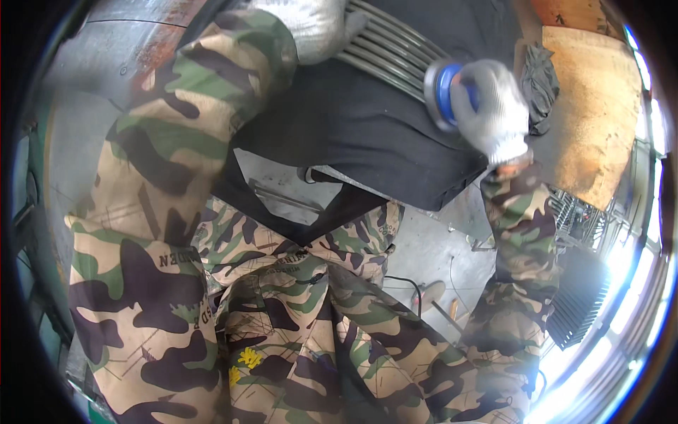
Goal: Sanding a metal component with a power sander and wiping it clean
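A row of parallel grey metal rods (pixel 395 51) lies across black cloth (pixel 367 116) at the top of the view. At the rods' left part is my left hand (pixel 314 27) in a white knit glove, its thumb laid over them; the other fingers are hidden or cut off by the upper edge. My right hand (pixel 492 106), gloved alike, is closed round a blue round tool (pixel 446 92) with a pale grey rim. That rim meets the right ends of the rods. It is blurred, and its underside is hidden.
To the right, a worn tan board (pixel 593 116) carries a crumpled dark cloth (pixel 541 88). Below it stand several metal racks with thin bars (pixel 579 297). A black cable (pixel 406 280) hangs by my legs above the grey floor (pixel 424 244). A rusty metal surface (pixel 138 42) is at upper left.
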A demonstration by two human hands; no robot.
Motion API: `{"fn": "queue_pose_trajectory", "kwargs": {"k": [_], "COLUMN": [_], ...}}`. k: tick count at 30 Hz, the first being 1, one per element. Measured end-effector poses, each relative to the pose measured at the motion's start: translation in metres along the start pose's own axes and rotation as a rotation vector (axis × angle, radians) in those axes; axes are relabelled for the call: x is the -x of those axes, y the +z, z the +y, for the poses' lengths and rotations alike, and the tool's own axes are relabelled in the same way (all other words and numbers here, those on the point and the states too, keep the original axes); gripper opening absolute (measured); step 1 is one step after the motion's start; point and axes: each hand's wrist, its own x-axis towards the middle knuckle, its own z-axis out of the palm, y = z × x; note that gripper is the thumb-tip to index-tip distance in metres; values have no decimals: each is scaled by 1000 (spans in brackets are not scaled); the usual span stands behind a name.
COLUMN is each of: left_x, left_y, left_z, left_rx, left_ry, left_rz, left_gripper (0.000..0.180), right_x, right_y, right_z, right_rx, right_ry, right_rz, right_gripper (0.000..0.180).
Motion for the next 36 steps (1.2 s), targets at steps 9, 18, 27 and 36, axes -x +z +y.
{"fn": "queue_pose_trajectory", "kwargs": {"k": [9,18,27,36], "left_x": [19,-1,-2,-6], "left_y": [-24,-2,-1,-2], "left_z": [16,-3,1,-5], "left_rx": [14,-13,-16,-25], "left_ry": [-39,-79,-35,-58], "left_rz": [-7,21,55,-26], "left_gripper": [69,69,67,66], "right_x": [-13,-7,3,0], "right_y": [1,-2,-5,-1], "right_z": [12,13,37,44], "right_rx": [56,46,3,16], "right_ry": [36,35,-33,-69], "right_rz": [0,-41,-6,-19], "right_gripper": [16,16,18,18]}}
